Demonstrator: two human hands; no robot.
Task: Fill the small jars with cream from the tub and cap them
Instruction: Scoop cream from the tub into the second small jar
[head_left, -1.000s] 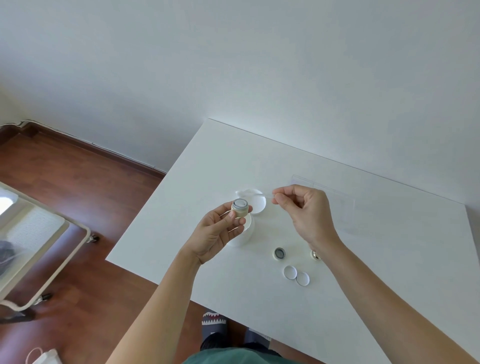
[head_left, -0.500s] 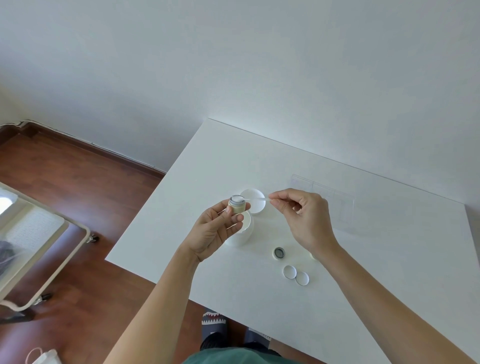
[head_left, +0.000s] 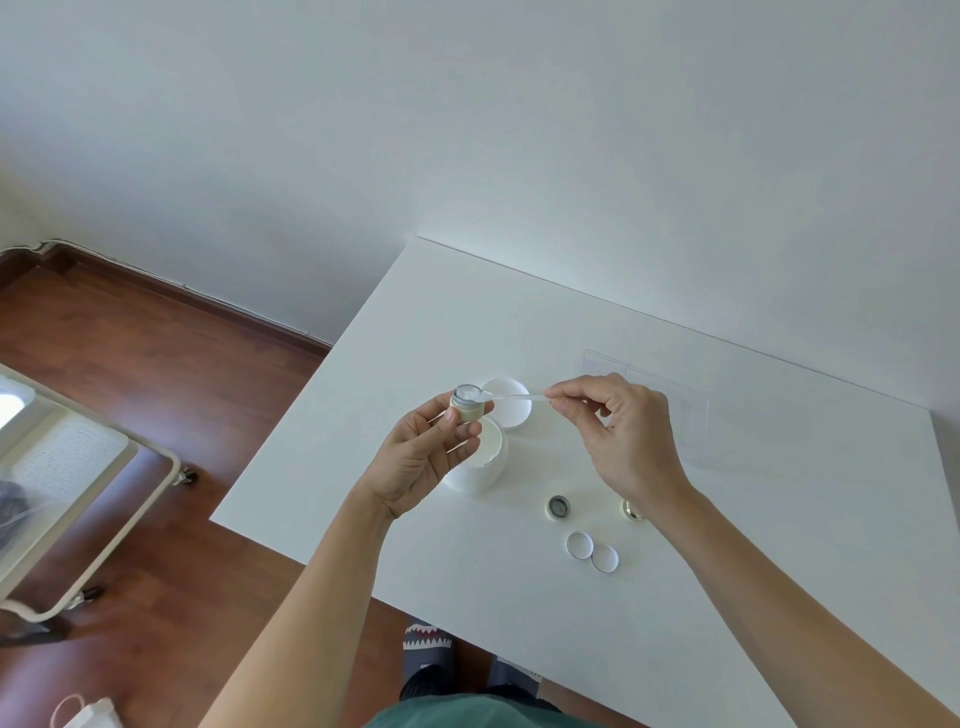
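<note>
My left hand (head_left: 421, 457) holds a small cream-coloured jar (head_left: 469, 402) upright above the open white tub (head_left: 480, 462). White cream shows in the jar's mouth. My right hand (head_left: 618, 436) pinches a thin clear spatula (head_left: 514, 396), whose tip rests at the jar's opening. The tub's white lid (head_left: 511, 402) lies flat just behind the tub. A second small open jar (head_left: 559, 506) stands on the table to the right of the tub. Two small white caps (head_left: 592, 552) lie side by side nearer me. A shiny gold item (head_left: 632, 511) is half hidden under my right wrist.
A clear plastic tray (head_left: 675, 410) lies behind my right hand on the white table (head_left: 779, 519). The table's left edge drops to a wooden floor (head_left: 130, 364), where a white wheeled cart (head_left: 67, 467) stands. A white wall rises behind the table.
My right hand has brought the spatula leftwards until its tip reaches the jar's mouth. My left hand has lifted the jar slightly and tilted it towards the spatula.
</note>
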